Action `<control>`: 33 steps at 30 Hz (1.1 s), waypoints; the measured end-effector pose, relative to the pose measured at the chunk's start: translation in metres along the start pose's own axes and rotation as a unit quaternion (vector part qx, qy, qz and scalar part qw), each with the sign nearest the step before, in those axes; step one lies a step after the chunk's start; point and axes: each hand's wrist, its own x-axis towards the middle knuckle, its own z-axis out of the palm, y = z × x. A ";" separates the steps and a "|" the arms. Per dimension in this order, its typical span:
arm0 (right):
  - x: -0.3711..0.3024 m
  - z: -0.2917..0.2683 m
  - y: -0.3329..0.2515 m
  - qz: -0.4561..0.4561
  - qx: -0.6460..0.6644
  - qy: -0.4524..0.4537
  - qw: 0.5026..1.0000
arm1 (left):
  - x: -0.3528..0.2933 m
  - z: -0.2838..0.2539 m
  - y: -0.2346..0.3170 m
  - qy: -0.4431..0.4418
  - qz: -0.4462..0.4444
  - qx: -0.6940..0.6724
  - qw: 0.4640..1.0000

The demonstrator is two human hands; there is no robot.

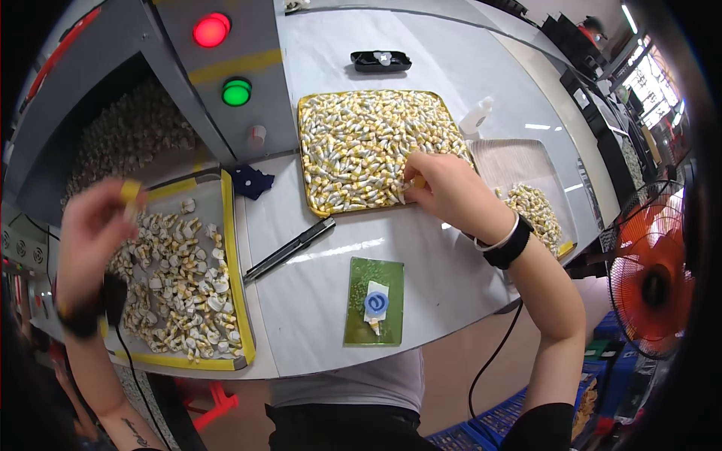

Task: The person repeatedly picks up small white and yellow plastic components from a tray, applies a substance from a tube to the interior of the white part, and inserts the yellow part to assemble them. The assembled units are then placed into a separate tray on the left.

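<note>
My right hand (451, 189) is over the near right part of a yellow-rimmed tray (304, 165). Its thumb and fingertips pinch a small white-and-yellow piece like those that fill the tray. My left hand (90, 233), smeared by motion, is raised at the left above another yellow-edged tray (239, 301). A yellow cover is on one of its fingertips. Thumb and finger come together around something whitish, too blurred to name. Beneath it, loose white-and-yellow pieces (177, 278) lie scattered, larger-looking than those in the full tray.
A grey machine housing (248, 124) with a red and a green light stands at the left, heaped pieces inside its opening. Between the trays lie a black-and-silver bar (289, 250) and a green plate (365, 272). A further tray (519, 158), a small white bottle (475, 116) and an orange fan (650, 286) are right.
</note>
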 end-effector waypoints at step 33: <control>-0.098 0.004 -0.097 -0.068 0.102 -0.008 0.992 | -0.113 0.182 -0.004 -0.187 -0.255 -0.692 0.648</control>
